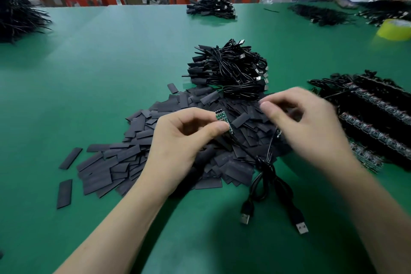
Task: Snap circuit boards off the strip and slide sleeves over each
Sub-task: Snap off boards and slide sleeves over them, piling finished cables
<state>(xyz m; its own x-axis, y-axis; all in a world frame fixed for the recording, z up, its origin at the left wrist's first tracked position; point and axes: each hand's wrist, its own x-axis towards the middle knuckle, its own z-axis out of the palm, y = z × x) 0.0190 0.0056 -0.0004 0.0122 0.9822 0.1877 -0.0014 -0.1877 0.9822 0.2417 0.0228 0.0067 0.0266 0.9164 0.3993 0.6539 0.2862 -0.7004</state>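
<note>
My left hand [184, 138] pinches a small green circuit board [222, 118] between thumb and fingers, held over a heap of flat black sleeves [138, 153]. A black cable runs from the board down to USB plugs [245, 218] on the table. My right hand [304, 122] is blurred above the heap's right side, its fingers curled with thumb and forefinger close together. Whether it holds a sleeve or a second board I cannot tell. Strips of circuit boards [375, 118] with cables lie to the right.
A pile of sleeved cables [231, 71] sits behind the heap. More cable bundles lie at the far left [17, 18], far centre [211, 8] and far right [322, 15]. A yellow tape roll [394, 29] is at the right edge. Other people work at the far side of the green table [111, 51].
</note>
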